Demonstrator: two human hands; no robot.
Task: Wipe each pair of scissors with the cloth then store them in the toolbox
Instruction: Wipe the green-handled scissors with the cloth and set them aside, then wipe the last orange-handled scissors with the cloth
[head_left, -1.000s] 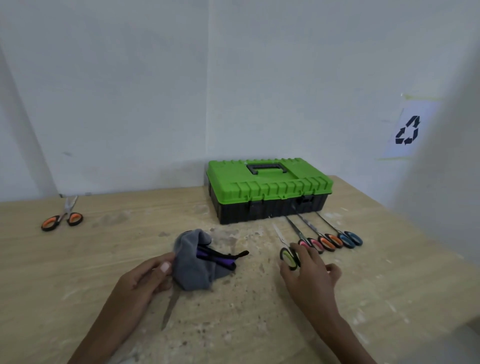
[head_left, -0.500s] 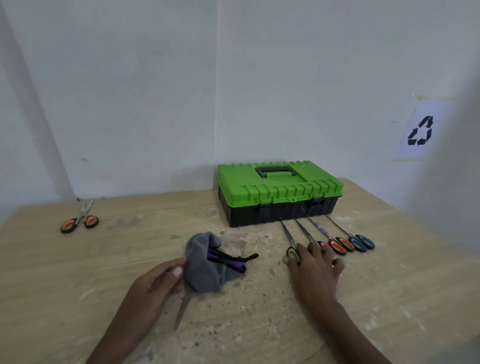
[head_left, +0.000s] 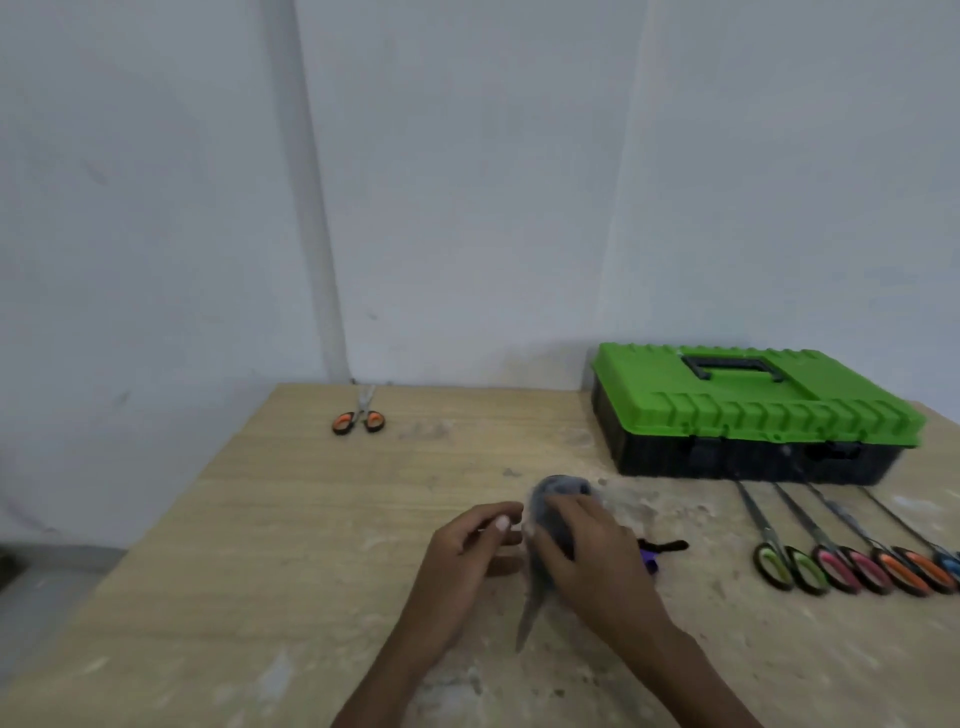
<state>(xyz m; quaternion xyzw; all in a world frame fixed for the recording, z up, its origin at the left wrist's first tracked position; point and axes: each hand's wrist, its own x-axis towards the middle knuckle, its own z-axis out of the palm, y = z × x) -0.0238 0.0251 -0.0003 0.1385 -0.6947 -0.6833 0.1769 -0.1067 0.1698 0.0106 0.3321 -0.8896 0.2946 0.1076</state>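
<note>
R hand (head_left: 587, 551) left the scissor row (head_left: 852, 566), now clamps grey cloth (head_left: 558, 491) over purple scissors (head_left: 662, 550) at frame centre, prob. to wipe. L hand (head_left: 467, 551) curled beside cloth, hold unclear; toolbox (head_left: 753, 410) mid-right, lid shut.

Lifts right hand (head_left: 587, 556) off green-handled scissors (head_left: 789, 566), sets it on grey cloth (head_left: 563, 488) over purple scissors (head_left: 653, 560), close to left hand (head_left: 467, 551); swings view left.

grey cloth (head_left: 560, 492) bunched over purple scissors (head_left: 658, 551), green toolbox (head_left: 748, 410) shut
</note>
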